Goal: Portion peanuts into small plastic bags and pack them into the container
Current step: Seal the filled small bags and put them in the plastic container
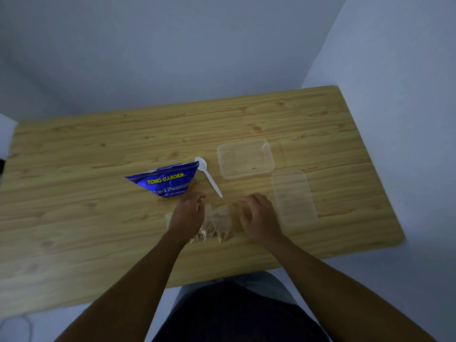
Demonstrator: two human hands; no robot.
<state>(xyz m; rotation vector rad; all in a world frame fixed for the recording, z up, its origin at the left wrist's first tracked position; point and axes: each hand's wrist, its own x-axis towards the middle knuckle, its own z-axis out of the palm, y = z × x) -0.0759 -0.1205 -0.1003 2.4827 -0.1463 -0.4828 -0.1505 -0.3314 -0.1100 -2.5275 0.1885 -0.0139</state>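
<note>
A small clear plastic bag [220, 224] with peanuts in its lower part lies on the wooden table [98, 169] between my hands. My left hand [188, 213] rests on the bag's left edge and my right hand [259, 215] on its right edge, fingers curled at the top; the grip is blurred. Behind my left hand stands the blue peanut packet [165, 181]. A white plastic spoon [208, 175] lies beside it. The clear empty container [245, 157] sits further back, with its lid [293, 196] flat to the right of my right hand.
The table's right edge runs just past the lid, and its near edge is close to my body. A pale wall stands behind and to the right. Bare wood spreads to the left of the packet.
</note>
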